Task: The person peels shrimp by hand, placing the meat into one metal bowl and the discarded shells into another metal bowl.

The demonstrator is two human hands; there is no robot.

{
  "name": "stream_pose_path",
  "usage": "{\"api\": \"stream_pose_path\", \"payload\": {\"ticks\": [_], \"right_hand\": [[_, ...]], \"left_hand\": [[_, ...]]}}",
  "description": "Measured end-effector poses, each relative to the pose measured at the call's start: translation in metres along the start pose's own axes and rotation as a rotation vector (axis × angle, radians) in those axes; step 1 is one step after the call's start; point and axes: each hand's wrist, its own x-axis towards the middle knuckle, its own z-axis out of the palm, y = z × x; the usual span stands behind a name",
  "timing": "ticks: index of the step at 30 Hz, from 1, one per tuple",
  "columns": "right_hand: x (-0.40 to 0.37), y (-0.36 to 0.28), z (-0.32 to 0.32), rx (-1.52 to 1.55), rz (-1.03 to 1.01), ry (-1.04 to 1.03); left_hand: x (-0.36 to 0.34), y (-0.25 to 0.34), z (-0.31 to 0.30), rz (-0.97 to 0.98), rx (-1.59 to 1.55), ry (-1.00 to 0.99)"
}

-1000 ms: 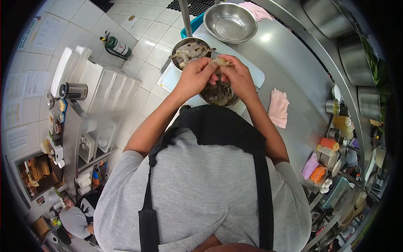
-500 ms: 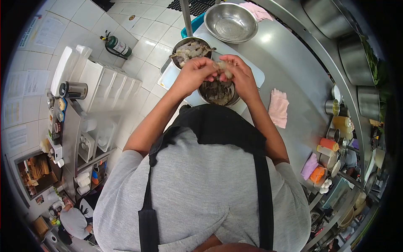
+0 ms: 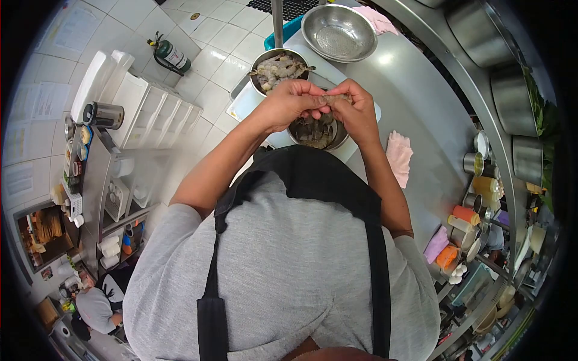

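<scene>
You had one shrimp (image 3: 339, 97) up between both hands, just above the near bowl, and the step in hand looked like close fingertip work on that single piece. Your left hand (image 3: 293, 105) pinched it at one side with thumb and fingers drawn together, and your right hand (image 3: 356, 114) pinched it at the other, so the two grips nearly met (your knuckles hid much of it, so I couldn't tell whether its shell was on). As I judged it, the next move called for a light, steady hold on one side and small, controlled motion on the other, since a wet, soft body could slip or tear under a hard squeeze. Beneath your hands, the near bowl (image 3: 342, 133) held dark, greyish shrimp (image 3: 316, 133), partly covered from above by your fingers. Just beyond your left hand, the far bowl (image 3: 300, 53) held a heap of paler shrimp (image 3: 279, 67), with a few tails poking over its rim. Both sat over a white board (image 3: 242, 108). Farther off stood a wide perforated metal bowl (image 3: 339, 33), with a teal tub (image 3: 292, 29) beside it. Out to your right, a small metal container (image 3: 474, 162) held something yellowish, too small to identify.
</scene>
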Motion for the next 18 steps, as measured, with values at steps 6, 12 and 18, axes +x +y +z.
{"api": "stream_pose_path", "payload": {"ticks": [6, 12, 18], "right_hand": [[0.003, 0.011, -0.009, 0.169, 0.157, -0.008], [-0.003, 0.009, -0.029, 0.819, 0.524, -0.306], [-0.007, 0.002, -0.027, 0.690, 0.440, -0.269]], "left_hand": [[0.005, -0.008, 0.005, 0.075, 0.162, 0.018], [-0.005, 0.007, 0.012, 0.573, 0.838, 0.004], [-0.002, 0.006, 0.007, 0.407, 0.576, -0.021]]}}
